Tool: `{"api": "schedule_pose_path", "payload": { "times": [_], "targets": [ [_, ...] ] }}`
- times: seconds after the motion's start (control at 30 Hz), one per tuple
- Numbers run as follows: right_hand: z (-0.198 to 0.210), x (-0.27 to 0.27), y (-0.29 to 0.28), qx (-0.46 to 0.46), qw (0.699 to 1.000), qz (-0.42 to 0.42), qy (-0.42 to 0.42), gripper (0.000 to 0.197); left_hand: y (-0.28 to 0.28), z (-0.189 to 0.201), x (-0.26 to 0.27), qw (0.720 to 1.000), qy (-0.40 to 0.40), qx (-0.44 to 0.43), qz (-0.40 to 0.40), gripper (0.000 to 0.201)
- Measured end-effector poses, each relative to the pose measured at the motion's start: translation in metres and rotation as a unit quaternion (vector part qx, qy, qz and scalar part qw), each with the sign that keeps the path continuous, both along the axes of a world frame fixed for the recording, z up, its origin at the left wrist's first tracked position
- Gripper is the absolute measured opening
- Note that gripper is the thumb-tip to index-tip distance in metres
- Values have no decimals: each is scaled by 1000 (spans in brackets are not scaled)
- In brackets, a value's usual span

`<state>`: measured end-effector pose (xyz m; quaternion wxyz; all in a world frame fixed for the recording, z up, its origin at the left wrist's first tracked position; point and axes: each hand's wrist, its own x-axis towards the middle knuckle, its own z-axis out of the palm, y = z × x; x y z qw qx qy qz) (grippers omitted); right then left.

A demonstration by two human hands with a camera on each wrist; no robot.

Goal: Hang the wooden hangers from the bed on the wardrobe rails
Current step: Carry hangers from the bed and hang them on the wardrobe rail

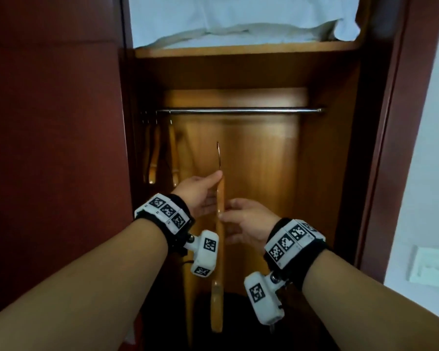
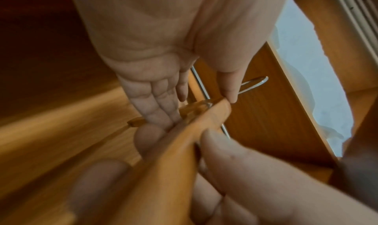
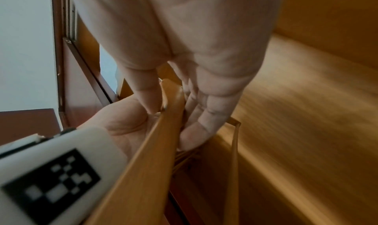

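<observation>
I hold a wooden hanger (image 1: 219,252) edge-on and upright in front of the open wardrobe, its metal hook (image 1: 218,158) pointing up, below the chrome rail (image 1: 238,110). My left hand (image 1: 214,184) pinches the hanger's top just under the hook, thumb on one side and fingers on the other. My right hand (image 1: 224,214) pinches the wooden body a little lower. In the left wrist view the hanger (image 2: 184,147) runs between the left hand (image 2: 202,109) and the right fingers. In the right wrist view the hanger (image 3: 163,139) sits between thumb and fingers of my right hand (image 3: 169,120). Several hung hangers (image 1: 160,153) crowd the rail's left end.
White bedding (image 1: 238,21) lies on the shelf above the rail. A dark red wardrobe door (image 1: 48,148) stands at the left and the red frame (image 1: 390,148) at the right. A white wall plate (image 1: 428,267) is at the far right. Something dark (image 1: 238,312) sits on the wardrobe floor.
</observation>
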<state>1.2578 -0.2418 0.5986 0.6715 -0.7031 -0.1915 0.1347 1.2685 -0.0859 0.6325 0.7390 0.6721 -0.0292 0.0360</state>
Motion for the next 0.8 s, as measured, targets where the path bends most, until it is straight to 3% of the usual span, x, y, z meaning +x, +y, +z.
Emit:
{"api": "schedule_pose_path", "payload": {
  "times": [0.3, 0.63, 0.8],
  "targets": [
    [62, 81, 60, -17, 992, -67, -103, 13, 45, 60, 58, 999, -44, 2, -11, 35],
    [114, 164, 114, -55, 974, -150, -160, 37, 82, 96, 129, 993, -93, 72, -8, 38],
    [126, 192, 128, -84, 968, -156, -180, 29, 93, 103, 150, 990, -97, 99, 14, 41]
  ]
}}
